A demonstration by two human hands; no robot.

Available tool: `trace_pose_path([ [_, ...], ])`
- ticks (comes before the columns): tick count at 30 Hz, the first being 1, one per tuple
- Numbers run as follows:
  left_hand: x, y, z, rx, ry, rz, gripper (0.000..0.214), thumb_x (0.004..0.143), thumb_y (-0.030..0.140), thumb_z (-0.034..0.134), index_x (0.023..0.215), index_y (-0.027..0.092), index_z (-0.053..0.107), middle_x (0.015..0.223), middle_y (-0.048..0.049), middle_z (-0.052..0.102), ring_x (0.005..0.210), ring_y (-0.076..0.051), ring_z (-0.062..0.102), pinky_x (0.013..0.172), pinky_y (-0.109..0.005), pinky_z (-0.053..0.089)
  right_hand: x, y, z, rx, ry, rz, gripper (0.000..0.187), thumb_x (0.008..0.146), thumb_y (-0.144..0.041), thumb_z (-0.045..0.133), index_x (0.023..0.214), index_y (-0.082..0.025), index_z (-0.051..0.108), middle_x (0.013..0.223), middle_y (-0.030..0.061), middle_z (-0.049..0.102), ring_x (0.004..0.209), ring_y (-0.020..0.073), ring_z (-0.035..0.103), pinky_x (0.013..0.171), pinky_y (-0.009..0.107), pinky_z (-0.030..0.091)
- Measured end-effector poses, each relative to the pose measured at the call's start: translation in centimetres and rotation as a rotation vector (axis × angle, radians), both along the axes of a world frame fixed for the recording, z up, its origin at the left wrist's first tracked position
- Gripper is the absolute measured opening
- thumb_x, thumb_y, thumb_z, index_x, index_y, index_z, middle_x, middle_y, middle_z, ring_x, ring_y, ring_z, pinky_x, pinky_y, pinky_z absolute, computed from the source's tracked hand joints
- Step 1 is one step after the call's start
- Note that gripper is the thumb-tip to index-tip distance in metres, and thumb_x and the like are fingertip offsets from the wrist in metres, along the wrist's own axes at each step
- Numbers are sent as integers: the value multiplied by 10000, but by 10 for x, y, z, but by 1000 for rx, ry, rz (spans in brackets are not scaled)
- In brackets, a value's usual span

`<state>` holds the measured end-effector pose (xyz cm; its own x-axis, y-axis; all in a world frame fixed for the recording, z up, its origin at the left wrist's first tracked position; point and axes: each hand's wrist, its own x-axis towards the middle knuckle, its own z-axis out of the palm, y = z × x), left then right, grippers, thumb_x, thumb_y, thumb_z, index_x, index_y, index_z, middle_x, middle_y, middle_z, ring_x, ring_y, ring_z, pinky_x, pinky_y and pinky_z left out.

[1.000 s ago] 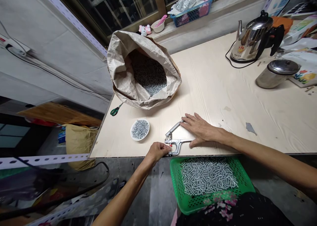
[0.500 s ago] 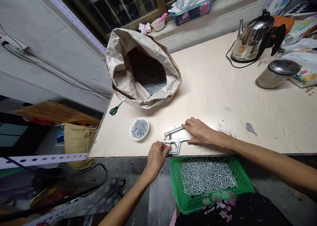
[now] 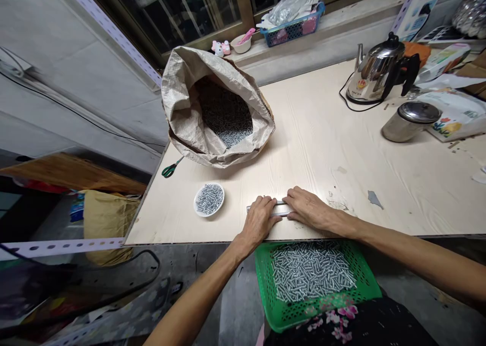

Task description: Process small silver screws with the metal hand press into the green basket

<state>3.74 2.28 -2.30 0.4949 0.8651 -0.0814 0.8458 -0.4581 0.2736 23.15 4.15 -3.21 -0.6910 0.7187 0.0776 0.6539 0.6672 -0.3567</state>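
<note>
A pair of silver metal pliers (image 3: 281, 214) with two long handles lies at the table's front edge. My right hand (image 3: 312, 210) grips the ends of both handles, which stand a little apart. Over the head of the pliers is my left hand (image 3: 257, 221), its fingers closed around it; the jaws and anything in them are hidden. To the left stands a small white bowl (image 3: 198, 207) of small silver metal pieces. A green basket (image 3: 268, 305) holding many silver spring-like pieces sits just below the table edge.
Behind the bowl, a large open sack (image 3: 178, 88) holds more metal pieces. Green-handled scissors (image 3: 169, 170) lie at the table's left edge. A steel kettle (image 3: 372, 78) and a lidded metal canister (image 3: 406, 123) stand at the back right.
My left hand has shifted from pinching at the front of the plier jaws to covering the plier head. The pliers have turned, and the view has shifted slightly.
</note>
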Motion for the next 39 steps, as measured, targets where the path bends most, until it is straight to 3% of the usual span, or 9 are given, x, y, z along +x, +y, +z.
trace_pose_path([
  [5,6,-8,-8,68,28,62,126,877,285,565,910,172,608,902,-63,632,896,-228,557,797,-379,495,-9,-2,-12,45,-73,-11,112,901,-188,511,819,-161,582,842,63,591,800,187,498,721,316,398],
  [11,16,-43,-27,320,-85,95,289,909,164,478,1188,229,522,1362,-126,478,1286,-273,424,983,-487,453,11,19,-7,40,-4,53,423,790,-458,661,1060,-144,575,980,105,574,848,224,488,720,332,397],
  [15,21,-60,-36,346,-131,105,194,896,185,516,1083,207,564,1340,-131,507,1303,-286,411,1019,-533,423,12,35,-19,82,-13,-4,127,918,-250,502,945,-177,602,916,64,594,822,191,491,719,314,360],
  [18,23,-63,-38,320,-150,105,124,888,197,539,1005,192,579,1237,-107,577,1220,-263,490,1044,-552,391,5,47,-28,158,-11,-62,141,926,-185,471,860,-173,595,875,52,599,824,189,482,727,312,342],
  [23,19,-63,-25,288,-213,138,151,882,225,558,1022,183,593,1182,-108,574,1161,-246,512,1005,-488,436,-1,57,-29,195,-30,-67,138,930,-194,472,864,-181,593,874,45,598,829,195,467,699,304,322],
  [27,-4,-57,-3,330,-116,475,204,888,290,543,1016,147,612,1056,-136,567,1004,-254,531,814,-402,506,-1,54,-29,239,-58,-52,167,928,-131,434,869,-184,580,870,48,585,818,194,452,682,299,312],
  [30,-28,-47,8,195,59,642,208,845,345,597,879,147,647,923,-110,573,929,-265,524,769,-390,477,-1,52,-30,249,-52,-56,173,917,-99,426,855,-184,564,863,51,573,805,192,441,668,295,310],
  [35,-45,-29,11,-178,104,690,205,818,332,588,722,166,659,861,-64,601,900,-218,563,706,-299,434,-1,51,-29,241,-22,-40,169,912,-92,428,830,-180,546,851,54,564,813,193,445,668,297,321],
  [39,-39,-27,14,-105,187,685,189,830,266,546,726,154,657,892,-80,617,880,-207,574,694,-296,428,-2,50,-25,218,-11,-53,216,908,-59,396,794,-179,534,825,50,559,781,180,449,664,288,332],
])
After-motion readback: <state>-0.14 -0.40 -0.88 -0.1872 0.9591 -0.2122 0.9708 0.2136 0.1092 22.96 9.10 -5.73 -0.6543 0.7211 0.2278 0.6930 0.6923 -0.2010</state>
